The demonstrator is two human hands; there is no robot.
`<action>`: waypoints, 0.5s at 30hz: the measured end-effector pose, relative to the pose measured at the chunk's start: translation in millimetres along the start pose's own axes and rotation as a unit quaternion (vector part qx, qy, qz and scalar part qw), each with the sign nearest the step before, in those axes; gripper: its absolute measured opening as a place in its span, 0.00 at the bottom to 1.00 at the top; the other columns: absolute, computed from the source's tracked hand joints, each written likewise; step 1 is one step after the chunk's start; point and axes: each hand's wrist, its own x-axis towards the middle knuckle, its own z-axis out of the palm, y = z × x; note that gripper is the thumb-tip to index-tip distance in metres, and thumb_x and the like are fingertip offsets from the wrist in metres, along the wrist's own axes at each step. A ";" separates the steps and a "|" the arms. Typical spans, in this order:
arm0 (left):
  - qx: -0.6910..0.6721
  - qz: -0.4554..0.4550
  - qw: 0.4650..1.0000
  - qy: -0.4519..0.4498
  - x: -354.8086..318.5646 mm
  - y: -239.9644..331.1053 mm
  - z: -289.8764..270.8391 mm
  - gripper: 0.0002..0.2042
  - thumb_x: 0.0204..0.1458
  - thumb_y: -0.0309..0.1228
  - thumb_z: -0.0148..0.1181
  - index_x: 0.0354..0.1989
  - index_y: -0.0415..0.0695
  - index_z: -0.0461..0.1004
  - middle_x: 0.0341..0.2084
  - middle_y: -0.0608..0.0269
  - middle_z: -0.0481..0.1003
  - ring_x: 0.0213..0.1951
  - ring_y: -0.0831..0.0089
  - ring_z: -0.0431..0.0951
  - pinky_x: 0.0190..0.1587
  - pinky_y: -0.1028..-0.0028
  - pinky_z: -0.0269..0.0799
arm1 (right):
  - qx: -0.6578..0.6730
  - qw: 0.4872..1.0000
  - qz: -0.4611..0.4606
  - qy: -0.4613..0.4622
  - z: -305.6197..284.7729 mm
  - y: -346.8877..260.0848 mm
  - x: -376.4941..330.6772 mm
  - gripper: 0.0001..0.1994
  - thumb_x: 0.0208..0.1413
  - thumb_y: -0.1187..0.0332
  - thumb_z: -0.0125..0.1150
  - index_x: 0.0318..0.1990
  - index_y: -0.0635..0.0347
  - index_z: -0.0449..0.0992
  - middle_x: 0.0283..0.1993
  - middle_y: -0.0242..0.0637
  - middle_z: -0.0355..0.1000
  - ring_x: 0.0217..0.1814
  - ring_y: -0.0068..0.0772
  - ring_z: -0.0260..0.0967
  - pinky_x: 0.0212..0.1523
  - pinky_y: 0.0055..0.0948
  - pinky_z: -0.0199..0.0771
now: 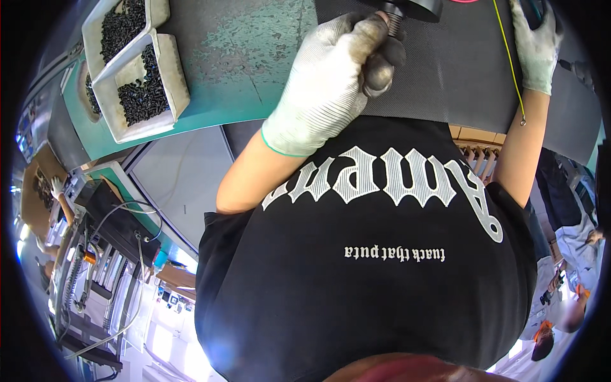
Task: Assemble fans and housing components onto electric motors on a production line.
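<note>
My left hand (344, 70), in a white knit glove with dark, soiled fingertips, is closed at the top middle. Its thumb and fingers curl at a threaded metal stud (395, 24), which joins a round dark part (423, 7) cut off by the upper edge. The grip hides the stud's lower end. Far to the right, my right hand (538, 48), gloved too, has its fingers bent around something dark and teal (536, 11). The upper edge cuts off those fingers, and the thing's kind does not show.
Two joined white bins (180, 95) of small black screws stand at the left on the worn green tabletop (254, 51). A black mat (439, 76) lies under my hands. A yellow cord (507, 54) hangs beside my right hand. Other people (573, 305) are at the far right.
</note>
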 end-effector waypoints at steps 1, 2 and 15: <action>-0.115 -0.120 0.983 0.082 1.2 8.5 6.6 0.10 0.64 0.35 0.51 0.44 0.40 0.70 0.29 0.65 0.74 0.21 0.81 0.68 0.26 0.80 0.64 | -0.018 1.000 -0.015 -0.006 6.4 12.7 -0.3 0.36 0.57 0.44 0.56 0.62 0.65 0.59 0.61 0.65 0.59 0.63 0.69 0.57 0.64 0.54 0.59; -0.228 -0.235 0.931 0.159 4.2 15.4 12.7 0.11 0.64 0.35 0.51 0.45 0.40 0.70 0.30 0.64 0.74 0.22 0.81 0.68 0.27 0.79 0.65 | -0.040 0.999 -0.029 -0.010 13.4 28.4 0.2 0.38 0.56 0.44 0.57 0.64 0.64 0.54 0.63 0.68 0.54 0.65 0.70 0.55 0.65 0.55 0.58; -0.158 -0.380 0.892 0.189 16.7 37.4 20.1 0.12 0.67 0.34 0.45 0.47 0.41 0.72 0.25 0.64 0.71 0.23 0.78 0.68 0.28 0.76 0.68 | -0.052 0.992 0.006 -0.113 -31.8 9.7 20.8 0.32 0.65 0.53 0.52 0.70 0.63 0.55 0.71 0.54 0.56 0.72 0.52 0.54 0.70 0.40 0.53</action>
